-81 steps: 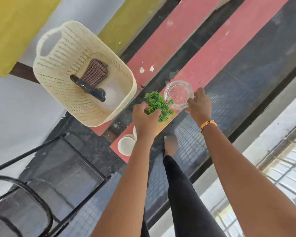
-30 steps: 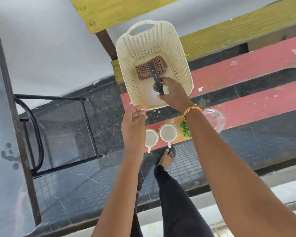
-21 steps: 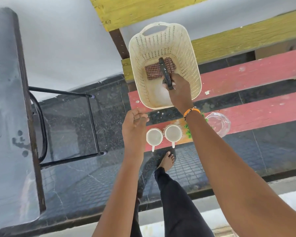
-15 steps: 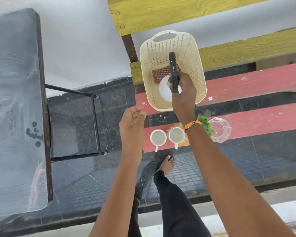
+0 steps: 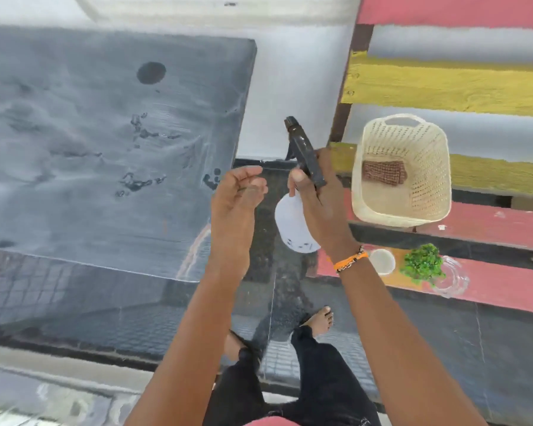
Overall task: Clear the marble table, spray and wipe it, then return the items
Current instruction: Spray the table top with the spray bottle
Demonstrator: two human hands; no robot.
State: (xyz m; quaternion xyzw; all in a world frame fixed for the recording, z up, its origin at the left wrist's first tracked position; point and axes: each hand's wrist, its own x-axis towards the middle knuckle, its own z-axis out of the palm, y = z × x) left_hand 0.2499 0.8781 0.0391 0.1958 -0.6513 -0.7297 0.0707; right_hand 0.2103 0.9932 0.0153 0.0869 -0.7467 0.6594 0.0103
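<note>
Spray bottle in hand, marble table waiting

Head view: the right hand (image 5: 316, 192) grips the black trigger head of the spray bottle (image 5: 294, 226), held in the air just off the marble table's (image 5: 105, 149) right edge; the left hand (image 5: 239, 192) hangs loosely curled, holding nothing. The checked cloth (image 5: 383, 173) lies in the basket (image 5: 425, 210) on the bench. Aim the nozzle over the tabletop and mist evenly before fetching the cloth. No readable writing shows.
</note>
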